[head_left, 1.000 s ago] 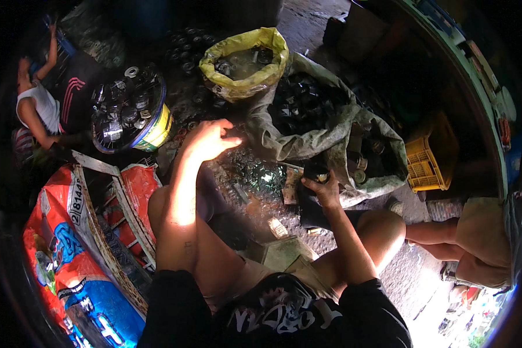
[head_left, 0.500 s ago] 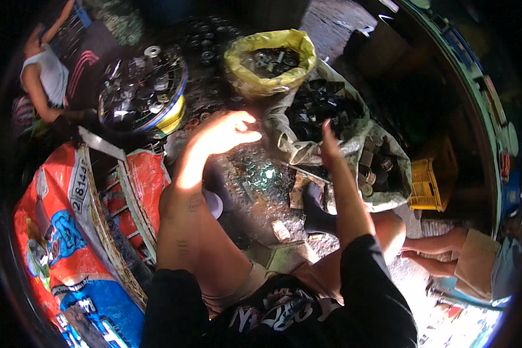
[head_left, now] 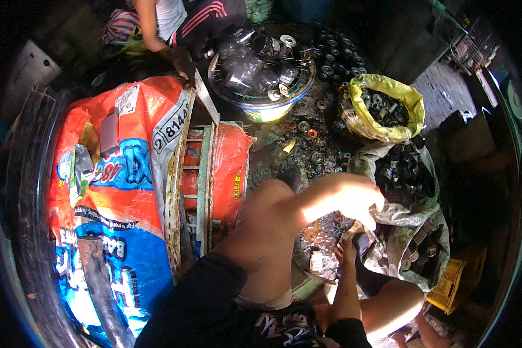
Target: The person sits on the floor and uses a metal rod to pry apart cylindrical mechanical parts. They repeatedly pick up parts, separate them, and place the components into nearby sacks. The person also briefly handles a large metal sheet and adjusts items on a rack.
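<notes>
My left hand (head_left: 349,197), washed out by bright sunlight, is stretched over the wet ground beside the pale sacks. Its fingers and thumb are apart, and nothing shows between them. Lower down, close to my foot, is my right hand (head_left: 347,250). Its fingers are small and blurred against a brownish piece, so I cannot make out whether it grips anything. A thin metal rod (head_left: 374,235) lies next to the two hands. Beyond them a pale open sack (head_left: 395,213) holds dark scrap pieces.
A yellow-lined sack (head_left: 358,113) of metal parts stands far right; a round tub (head_left: 261,110) heaped with dark pieces stands farther back. Another person (head_left: 169,20) works behind it. A red-and-blue sack (head_left: 139,214) covers the left, beside a rusty frame (head_left: 174,191). A yellow crate (head_left: 446,287) sits right.
The view has swung left, so the scene has slid right. My right hand has come down from a raised position to near my foot, and the two hands are closer together.
</notes>
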Action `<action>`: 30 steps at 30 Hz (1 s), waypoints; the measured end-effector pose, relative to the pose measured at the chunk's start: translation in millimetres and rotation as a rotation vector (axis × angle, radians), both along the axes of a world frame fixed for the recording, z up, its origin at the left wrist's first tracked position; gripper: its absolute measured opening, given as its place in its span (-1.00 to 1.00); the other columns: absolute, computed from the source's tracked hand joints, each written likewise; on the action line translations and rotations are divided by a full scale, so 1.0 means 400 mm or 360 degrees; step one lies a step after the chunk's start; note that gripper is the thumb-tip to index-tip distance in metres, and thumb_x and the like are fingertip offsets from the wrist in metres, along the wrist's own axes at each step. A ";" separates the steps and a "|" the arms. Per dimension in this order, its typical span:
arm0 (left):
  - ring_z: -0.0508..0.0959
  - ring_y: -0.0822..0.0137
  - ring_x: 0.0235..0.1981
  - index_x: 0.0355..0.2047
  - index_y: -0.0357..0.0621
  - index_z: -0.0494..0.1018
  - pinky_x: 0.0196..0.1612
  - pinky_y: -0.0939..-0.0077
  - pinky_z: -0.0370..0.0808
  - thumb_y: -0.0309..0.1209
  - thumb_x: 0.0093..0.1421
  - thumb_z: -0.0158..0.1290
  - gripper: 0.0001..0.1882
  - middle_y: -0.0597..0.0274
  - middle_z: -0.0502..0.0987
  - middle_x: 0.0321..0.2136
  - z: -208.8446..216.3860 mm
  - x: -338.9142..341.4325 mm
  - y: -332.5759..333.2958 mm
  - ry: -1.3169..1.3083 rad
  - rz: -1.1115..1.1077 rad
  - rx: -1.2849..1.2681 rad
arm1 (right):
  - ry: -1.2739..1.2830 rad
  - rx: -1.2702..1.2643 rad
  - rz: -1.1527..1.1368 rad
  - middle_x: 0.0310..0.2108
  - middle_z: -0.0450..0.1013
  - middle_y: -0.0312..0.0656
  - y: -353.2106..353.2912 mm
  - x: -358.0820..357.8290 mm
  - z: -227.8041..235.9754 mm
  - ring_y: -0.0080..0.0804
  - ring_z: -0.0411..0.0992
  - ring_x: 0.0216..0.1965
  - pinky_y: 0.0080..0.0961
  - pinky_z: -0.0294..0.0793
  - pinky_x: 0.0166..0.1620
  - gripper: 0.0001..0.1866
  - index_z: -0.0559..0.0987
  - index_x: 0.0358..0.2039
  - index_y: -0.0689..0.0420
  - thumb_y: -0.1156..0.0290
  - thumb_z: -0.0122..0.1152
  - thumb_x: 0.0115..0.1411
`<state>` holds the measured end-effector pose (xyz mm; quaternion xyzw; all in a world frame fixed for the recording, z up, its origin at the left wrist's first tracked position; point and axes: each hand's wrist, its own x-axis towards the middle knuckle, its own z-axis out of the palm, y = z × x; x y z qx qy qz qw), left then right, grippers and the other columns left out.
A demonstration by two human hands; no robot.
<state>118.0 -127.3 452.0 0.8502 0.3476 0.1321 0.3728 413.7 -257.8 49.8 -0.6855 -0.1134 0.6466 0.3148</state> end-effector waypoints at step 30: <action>0.52 -0.19 -0.07 0.02 -0.10 0.34 0.01 0.10 0.45 0.05 -0.20 0.34 -0.17 -0.25 0.51 -0.10 -0.535 -0.962 0.407 0.0250 0.2246 0.0977 | -0.0361 0.0081 0.0348 -0.30 0.49 -0.21 -0.044 -0.068 -0.011 -0.42 0.50 -0.45 -0.52 0.48 -0.56 -0.63 0.47 -0.10 0.25 0.24 0.22 0.22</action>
